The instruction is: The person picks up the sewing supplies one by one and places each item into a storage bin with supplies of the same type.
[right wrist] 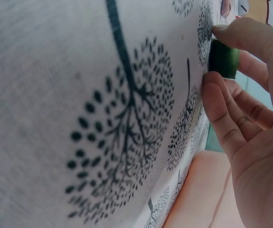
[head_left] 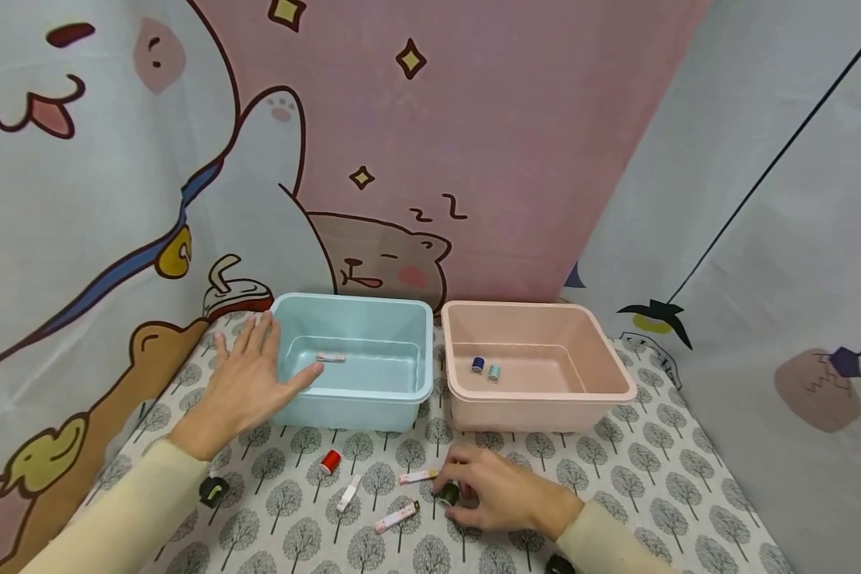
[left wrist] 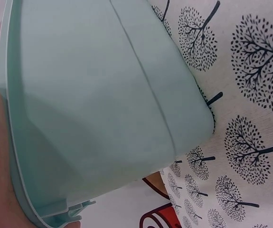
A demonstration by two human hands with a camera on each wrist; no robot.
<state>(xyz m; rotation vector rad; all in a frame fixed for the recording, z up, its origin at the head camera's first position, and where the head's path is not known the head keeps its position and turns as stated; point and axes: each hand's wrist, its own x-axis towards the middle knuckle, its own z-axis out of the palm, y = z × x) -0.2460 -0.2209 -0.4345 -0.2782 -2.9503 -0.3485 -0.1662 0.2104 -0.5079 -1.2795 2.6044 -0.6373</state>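
Note:
On the patterned cloth, my right hand [head_left: 491, 490] has its thumb and fingers curled around a dark green thread spool [right wrist: 224, 59]. The spool [head_left: 448, 494] is partly hidden by the fingers in the head view. My left hand [head_left: 247, 379] is spread at the left rim of the light blue bin [head_left: 355, 410], its thumb reaching over the inside. One small pale stick-like piece [head_left: 331, 358] lies in that bin. Left of my right hand are a red thread spool [head_left: 330, 461], a white piece [head_left: 347, 493] and two pink-and-white pieces, one nearer [head_left: 396, 517] and one farther [head_left: 418, 476].
A peach bin [head_left: 541, 414] stands right of the blue one, with a dark blue spool [head_left: 477, 364] and a light blue spool [head_left: 494, 373] inside. Behind both bins hangs a cartoon-printed curtain [head_left: 509, 159]. The tree-print cloth [head_left: 287, 542] covers the table.

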